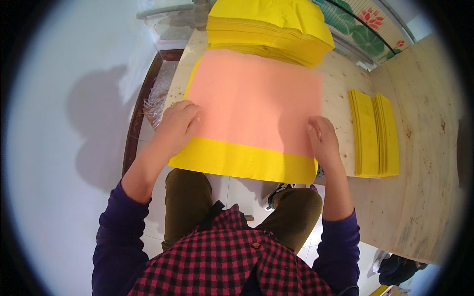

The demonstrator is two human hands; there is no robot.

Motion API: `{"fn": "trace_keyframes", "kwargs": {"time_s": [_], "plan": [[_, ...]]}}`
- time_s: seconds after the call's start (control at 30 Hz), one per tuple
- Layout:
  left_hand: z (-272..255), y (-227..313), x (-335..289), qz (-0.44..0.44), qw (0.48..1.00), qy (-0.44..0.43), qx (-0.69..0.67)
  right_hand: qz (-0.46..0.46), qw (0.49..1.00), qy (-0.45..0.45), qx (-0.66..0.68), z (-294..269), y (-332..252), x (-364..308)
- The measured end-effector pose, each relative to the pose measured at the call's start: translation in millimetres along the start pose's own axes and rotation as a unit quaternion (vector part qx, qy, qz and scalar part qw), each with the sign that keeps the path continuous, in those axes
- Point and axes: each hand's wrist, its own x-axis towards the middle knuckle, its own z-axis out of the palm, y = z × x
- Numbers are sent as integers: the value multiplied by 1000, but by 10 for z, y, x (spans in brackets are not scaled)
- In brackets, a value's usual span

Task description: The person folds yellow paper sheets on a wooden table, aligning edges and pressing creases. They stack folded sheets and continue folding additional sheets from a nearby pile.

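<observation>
A large salmon-pink sheet (252, 103) lies over a yellow sheet (242, 160), whose near strip hangs past the table's front edge; whether they are paper or cloth I cannot tell. My left hand (177, 126) is closed at the pink sheet's left edge, fingers curled and thumb toward the sheet. At the opposite edge my right hand (324, 140) pinches the pink sheet near its lower right side. The tips of my fingers are partly hidden. Just beyond the pink sheet rises a thick stack of folded yellow sheets (269, 29).
Folded yellow bundles (375, 133) stand at the right on the pale wooden table (340, 103), beside an upright wooden board (419, 148). A white wall (64, 148) is close on the left. Clear plastic wrap (160, 89) lies in a dark-framed gap by the table.
</observation>
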Motion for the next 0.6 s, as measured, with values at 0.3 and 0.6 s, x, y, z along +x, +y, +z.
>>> {"fn": "trace_keyframes", "kwargs": {"time_s": [0.3,0.6], "plan": [[-139,-11,-101,2,1000,-21,-18,-17,999,30,-9,48,36,-5],[-292,-58,-506,-5,1000,-14,-20,-107,992,-41,-53,-137,-203,-561]]}}
